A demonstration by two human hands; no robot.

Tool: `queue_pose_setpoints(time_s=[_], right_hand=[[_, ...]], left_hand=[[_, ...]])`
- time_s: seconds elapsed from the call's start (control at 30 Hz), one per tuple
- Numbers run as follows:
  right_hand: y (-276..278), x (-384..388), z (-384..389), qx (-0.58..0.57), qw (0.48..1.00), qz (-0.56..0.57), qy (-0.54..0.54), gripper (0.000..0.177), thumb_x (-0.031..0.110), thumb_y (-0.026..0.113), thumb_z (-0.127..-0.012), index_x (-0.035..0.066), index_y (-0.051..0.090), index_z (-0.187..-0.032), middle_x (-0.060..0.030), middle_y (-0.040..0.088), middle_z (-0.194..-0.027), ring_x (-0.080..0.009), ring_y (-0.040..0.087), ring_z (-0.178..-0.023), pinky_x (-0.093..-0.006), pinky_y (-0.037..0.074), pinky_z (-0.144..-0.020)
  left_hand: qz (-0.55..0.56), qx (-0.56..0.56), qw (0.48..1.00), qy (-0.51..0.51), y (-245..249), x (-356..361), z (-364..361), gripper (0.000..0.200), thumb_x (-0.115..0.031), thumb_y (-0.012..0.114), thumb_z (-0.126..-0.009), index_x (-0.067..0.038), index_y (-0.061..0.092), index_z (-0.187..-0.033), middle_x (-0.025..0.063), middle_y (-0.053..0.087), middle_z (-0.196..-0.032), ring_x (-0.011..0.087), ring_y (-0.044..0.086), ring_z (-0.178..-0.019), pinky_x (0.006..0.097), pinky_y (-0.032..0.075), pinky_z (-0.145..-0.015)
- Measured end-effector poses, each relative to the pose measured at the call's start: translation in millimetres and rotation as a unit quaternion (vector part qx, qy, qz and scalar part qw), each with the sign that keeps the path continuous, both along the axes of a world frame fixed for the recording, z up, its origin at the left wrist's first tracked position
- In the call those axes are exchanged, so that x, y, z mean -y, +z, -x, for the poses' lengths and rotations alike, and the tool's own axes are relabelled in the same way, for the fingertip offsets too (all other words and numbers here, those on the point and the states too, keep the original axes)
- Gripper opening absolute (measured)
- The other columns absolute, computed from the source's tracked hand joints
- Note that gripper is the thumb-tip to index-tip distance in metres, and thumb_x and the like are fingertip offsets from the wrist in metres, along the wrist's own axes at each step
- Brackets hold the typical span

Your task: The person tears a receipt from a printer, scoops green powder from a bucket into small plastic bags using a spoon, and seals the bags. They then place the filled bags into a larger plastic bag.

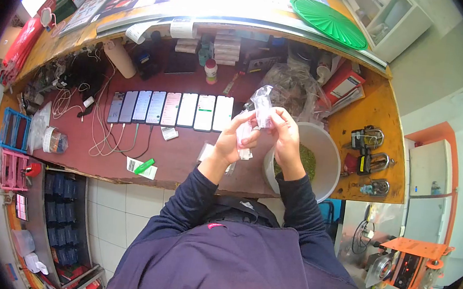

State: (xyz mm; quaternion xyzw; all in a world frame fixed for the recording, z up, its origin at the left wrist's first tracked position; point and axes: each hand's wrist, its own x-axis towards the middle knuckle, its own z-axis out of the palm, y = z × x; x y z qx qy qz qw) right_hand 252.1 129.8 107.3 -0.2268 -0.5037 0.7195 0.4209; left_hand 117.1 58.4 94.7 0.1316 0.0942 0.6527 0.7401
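Both hands are raised over the front of the reddish-brown desk (184,168). A small clear plastic bag (262,100) is pinched between them, its crumpled end pointing away from me. My left hand (235,139) is closed, with its fingertips on the bag's left side and a pinkish, filmy piece (244,137) showing along its fingers. On the bag's right side, my right hand (286,138) grips with thumb and fingers. Under my right forearm stands a whitish bucket (326,176) with green dried leaf-like bits (307,162) in it.
Several lit phones (171,108) stand in a row behind my left hand, some with cables. A green marker (144,166) lies on a paper label at front left. Beyond my hands are a small bottle (210,71) and crumpled plastic bags (290,86). Metal clamp-like devices (372,162) sit at right.
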Motion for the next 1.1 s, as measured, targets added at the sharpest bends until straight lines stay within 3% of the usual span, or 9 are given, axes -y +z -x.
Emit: queue_pose_setpoints(time_s=[0.13,0.3,0.53,0.63,0.7,0.83,0.9,0.97,1.1], right_hand=[[-0.1,9.8,6.3,-0.014,0.999,0.038,-0.016,0.016,0.019,0.056,-0.095,0.004,0.061,-0.098,0.0043,0.056,-0.084,-0.0048,0.049,-0.074,-0.0195,0.039,-0.070],[-16.5,14.5,11.6,0.117,0.960,-0.199,-0.160,0.017,0.017,0.054,-0.097,0.002,0.061,-0.093,0.0019,0.058,-0.084,-0.0062,0.049,-0.073,-0.0209,0.040,-0.069],[-26.4,13.0,3.0,0.093,0.986,-0.007,-0.141,0.016,0.014,0.054,-0.097,-0.001,0.060,-0.093,-0.0043,0.058,-0.095,-0.0078,0.048,-0.075,-0.0253,0.041,-0.069],[-18.7,17.0,6.3,0.114,0.954,-0.131,-0.243,0.013,0.013,0.060,-0.092,0.000,0.060,-0.092,-0.0039,0.057,-0.090,-0.0095,0.047,-0.073,-0.0266,0.040,-0.065],[7.2,30.4,3.6,0.293,0.825,-0.328,-0.354,0.013,0.013,0.067,-0.085,0.002,0.061,-0.090,-0.0057,0.054,-0.085,-0.0150,0.051,-0.075,-0.0290,0.042,-0.066],[6.1,42.9,8.2,0.271,0.843,-0.422,-0.195,0.016,0.018,0.076,-0.077,0.006,0.066,-0.081,-0.0079,0.061,-0.076,-0.0197,0.058,-0.071,-0.0318,0.046,-0.064],[1.9,49.2,12.2,0.290,0.880,-0.352,-0.129,0.022,0.022,0.079,-0.075,0.004,0.067,-0.079,-0.0068,0.064,-0.072,-0.0183,0.060,-0.062,-0.0306,0.047,-0.059],[-12.2,47.5,11.0,0.287,0.912,-0.277,-0.094,0.025,0.024,0.080,-0.076,0.002,0.069,-0.080,-0.0073,0.067,-0.074,-0.0124,0.062,-0.061,-0.0271,0.048,-0.057],[-20.2,47.1,7.4,0.278,0.948,-0.147,0.051,0.021,0.017,0.077,-0.081,-0.001,0.072,-0.090,-0.0049,0.071,-0.080,-0.0070,0.062,-0.072,-0.0243,0.050,-0.066]], left_hand=[[-0.066,0.093,0.991,-0.073,-32.8,-7.0,3.9,0.031,-0.031,0.046,-0.100,-0.002,0.053,-0.107,0.0019,0.046,-0.066,0.0058,0.036,-0.045,0.0176,0.030,-0.041],[0.024,0.028,0.999,0.024,-10.8,4.7,-9.3,0.033,-0.031,0.046,-0.101,-0.002,0.054,-0.116,0.0046,0.059,-0.087,0.0045,0.034,-0.046,0.0163,0.029,-0.040],[0.066,-0.074,0.992,0.081,-22.2,7.9,-4.4,0.031,-0.022,0.060,-0.095,-0.002,0.060,-0.118,0.0029,0.065,-0.089,0.0029,0.034,-0.047,0.0170,0.030,-0.041],[0.162,-0.289,0.927,0.176,-18.9,11.1,-2.2,0.022,-0.018,0.072,-0.086,0.000,0.069,-0.099,0.0008,0.066,-0.074,0.0028,0.044,-0.049,0.0169,0.037,-0.046],[0.103,-0.411,0.849,0.314,-24.5,12.5,1.5,0.009,-0.006,0.078,-0.078,-0.001,0.073,-0.083,0.0030,0.070,-0.075,0.0045,0.058,-0.062,0.0200,0.045,-0.052],[0.092,-0.559,0.758,0.324,-33.7,24.9,15.6,0.012,-0.007,0.081,-0.074,0.000,0.073,-0.079,0.0047,0.072,-0.076,0.0071,0.061,-0.063,0.0259,0.048,-0.054],[0.102,-0.612,0.712,0.329,-35.3,31.0,15.1,0.016,-0.010,0.083,-0.069,-0.001,0.070,-0.073,0.0069,0.069,-0.066,0.0079,0.059,-0.057,0.0284,0.047,-0.051],[0.083,-0.760,0.572,0.296,-23.3,40.3,14.5,0.020,-0.013,0.083,-0.066,-0.002,0.066,-0.068,0.0105,0.063,-0.059,0.0124,0.058,-0.052,0.0312,0.044,-0.049],[0.043,-0.798,0.537,0.270,-30.6,40.5,18.0,0.025,-0.021,0.082,-0.065,-0.004,0.064,-0.066,0.0115,0.061,-0.058,0.0232,0.058,-0.050,0.0356,0.045,-0.050]])
